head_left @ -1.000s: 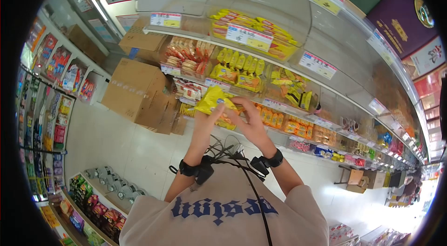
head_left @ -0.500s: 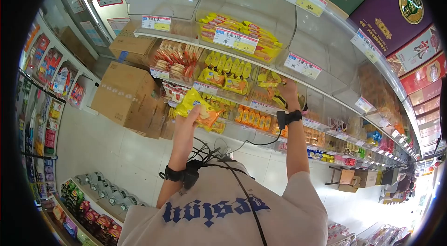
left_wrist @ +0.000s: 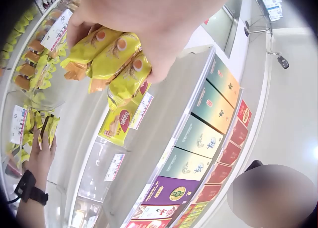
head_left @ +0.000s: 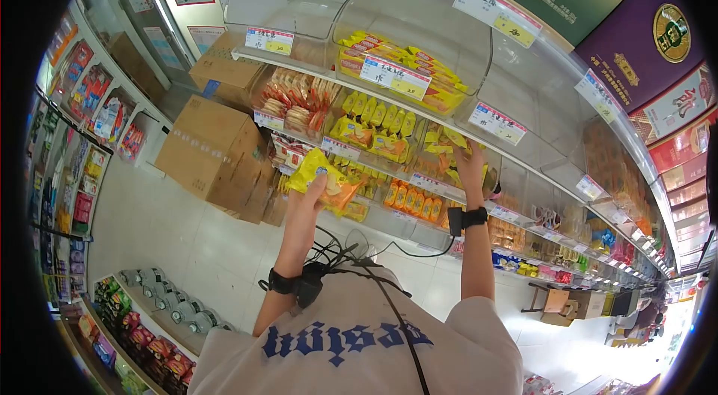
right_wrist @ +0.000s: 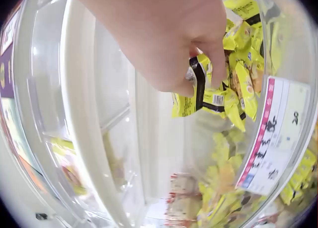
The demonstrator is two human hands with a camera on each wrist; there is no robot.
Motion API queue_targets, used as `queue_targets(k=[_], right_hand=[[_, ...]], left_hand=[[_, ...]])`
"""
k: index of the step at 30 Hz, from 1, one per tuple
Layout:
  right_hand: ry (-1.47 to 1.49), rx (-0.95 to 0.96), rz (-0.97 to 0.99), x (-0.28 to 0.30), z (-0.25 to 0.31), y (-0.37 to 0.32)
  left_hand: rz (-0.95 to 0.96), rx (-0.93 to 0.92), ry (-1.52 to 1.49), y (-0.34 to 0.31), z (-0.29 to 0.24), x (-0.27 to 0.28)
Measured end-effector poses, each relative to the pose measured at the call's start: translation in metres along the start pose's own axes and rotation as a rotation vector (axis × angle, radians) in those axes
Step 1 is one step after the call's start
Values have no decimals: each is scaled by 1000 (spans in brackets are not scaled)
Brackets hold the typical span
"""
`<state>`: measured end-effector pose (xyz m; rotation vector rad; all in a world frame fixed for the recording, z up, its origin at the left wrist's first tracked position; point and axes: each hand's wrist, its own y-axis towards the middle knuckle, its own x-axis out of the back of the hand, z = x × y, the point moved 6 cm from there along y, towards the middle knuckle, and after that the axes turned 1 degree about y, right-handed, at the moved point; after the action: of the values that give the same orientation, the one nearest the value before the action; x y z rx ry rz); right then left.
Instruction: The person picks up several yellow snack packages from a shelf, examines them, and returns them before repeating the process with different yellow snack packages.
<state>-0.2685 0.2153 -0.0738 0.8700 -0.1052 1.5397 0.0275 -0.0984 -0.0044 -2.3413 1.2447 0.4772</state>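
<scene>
While the left hand (head_left: 305, 204) grips yellow-and-orange packets (left_wrist: 114, 54) in front of the shelves (head_left: 295, 70), thumb and fingers clamped on them, the right hand (right_wrist: 171, 39) pinches a black-striped yellow packet (right_wrist: 200, 84) inside a clear bin (right_wrist: 293, 49), beside similar packs (right_wrist: 244, 86).

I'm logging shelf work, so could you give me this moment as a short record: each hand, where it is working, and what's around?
Left hand: grips yellow packs
Right hand: pinches a black-striped pack
Right hand's place: at a clear bin
Bin front: price tag
Below the bins: orange packs
Left of shelves: cardboard box
Upper right: purple box
</scene>
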Motion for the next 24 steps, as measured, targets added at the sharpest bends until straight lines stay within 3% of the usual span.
queue_targets(k=[2,5,9,12,15,24], right_hand=[[334,-180,119,0,16,-14],[401,-179,222,0,36,-32],[590,-463,201,0,38,-51],[630,-284,155,3,45,-58],[710,-187,133,24,114,-60],[1012,-167,260,13,217,-89]], left_hand=[[13,23,9,2,4,0],[38,44,53,5,7,-5],[101,68,101,10,13,-13],[132,73,115,11,14,-20],[151,58,135,14,17,-25],[114,-14,112,11,13,-36]])
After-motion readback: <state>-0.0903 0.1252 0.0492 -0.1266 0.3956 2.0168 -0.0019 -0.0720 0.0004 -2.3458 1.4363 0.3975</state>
